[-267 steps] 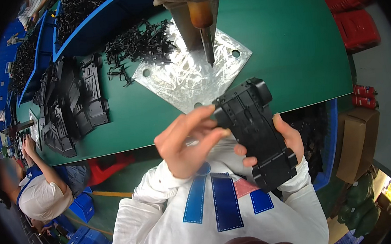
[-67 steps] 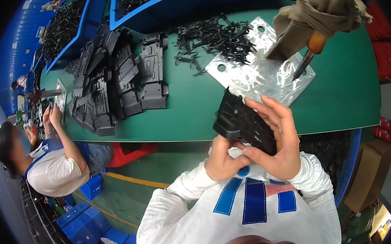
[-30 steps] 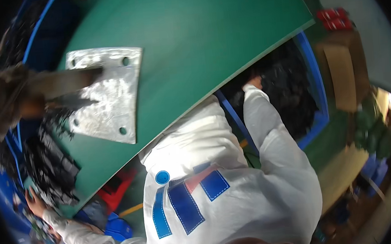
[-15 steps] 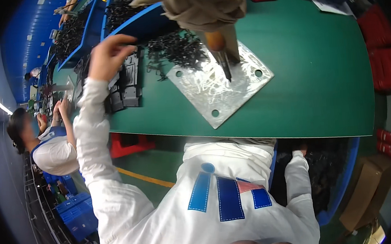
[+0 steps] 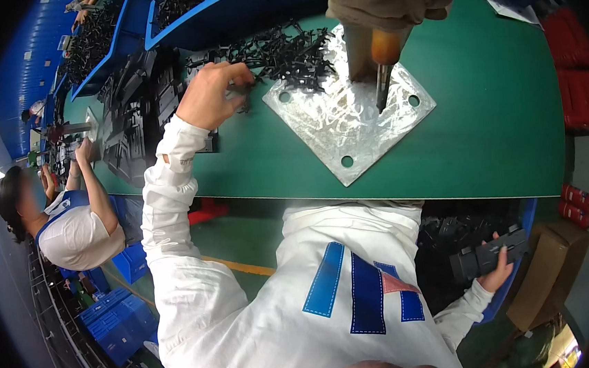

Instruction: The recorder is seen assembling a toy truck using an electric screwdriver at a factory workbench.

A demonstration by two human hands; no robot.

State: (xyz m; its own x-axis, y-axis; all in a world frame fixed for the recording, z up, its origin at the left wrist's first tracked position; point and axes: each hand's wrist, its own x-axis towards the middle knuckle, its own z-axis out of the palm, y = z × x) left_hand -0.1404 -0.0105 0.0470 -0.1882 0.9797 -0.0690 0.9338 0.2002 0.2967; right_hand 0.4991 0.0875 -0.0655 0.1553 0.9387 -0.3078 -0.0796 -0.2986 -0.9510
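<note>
Housing (image 5: 480, 261), black, is carried in the right hand (image 5: 497, 279), seen against the blue bin (image 5: 530, 211) below the table edge. By its look it should be light and stiff, likely moulded plastic — smooth enough to slip, its small edge tabs perhaps fragile; hold is best taken across the 2 long sides. Appearance: oblong, dull-surfaced, blocky at both ends, tilted. The right fingers grip it, 1 digit across the visible face, fingertips at the far edge. Farther off, the left hand (image 5: 212, 99) hangs above the green table (image 5: 483, 121), digits curled, near small black clips (image 5: 291, 56); whether it pinches a piece cannot be told. To its right lies a metal plate (image 5: 345, 128) — 3 holes visible.
</note>
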